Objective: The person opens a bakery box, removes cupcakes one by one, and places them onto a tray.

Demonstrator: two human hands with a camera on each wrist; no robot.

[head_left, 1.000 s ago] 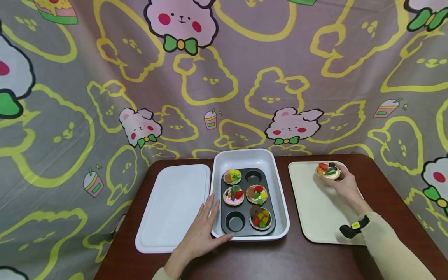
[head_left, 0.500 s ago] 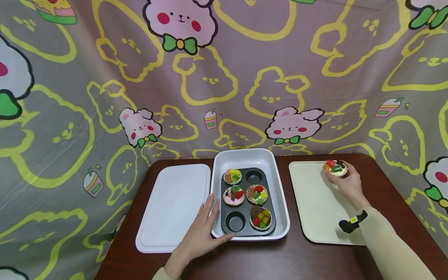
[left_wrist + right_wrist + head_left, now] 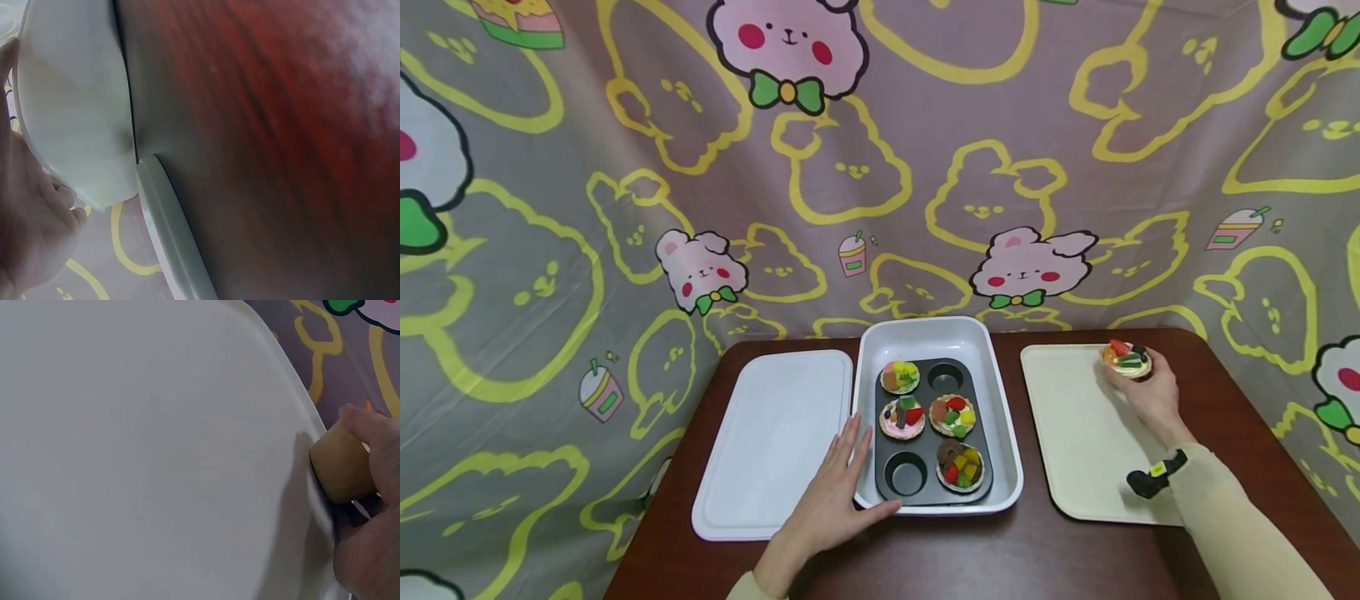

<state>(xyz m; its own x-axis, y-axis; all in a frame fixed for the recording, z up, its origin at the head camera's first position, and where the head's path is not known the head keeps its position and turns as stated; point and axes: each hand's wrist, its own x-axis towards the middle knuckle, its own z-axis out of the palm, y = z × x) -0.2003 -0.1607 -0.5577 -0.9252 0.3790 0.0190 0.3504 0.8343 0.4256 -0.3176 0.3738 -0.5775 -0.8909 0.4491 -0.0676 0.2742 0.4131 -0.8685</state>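
My right hand grips a fruit tart by its sides, over the far right part of the cream tray. The tart is topped with red, green and dark pieces on cream. From the right wrist, the tart's smooth tan base shows close over the tray's edge, with thumb and fingers around it. My left hand rests with spread, straight fingers at the near left rim of the white basin. In the left wrist view, that hand lies along the basin's outer wall.
Inside the basin lies a dark muffin tin with several tarts in its cups; the back right cup and front left cup hold none. A white board lies left of the basin. A patterned cloth hangs behind the brown table.
My right hand has moved a little to the right and slightly back with the tart, toward the tray's far right corner. The left hand keeps its place on the basin.
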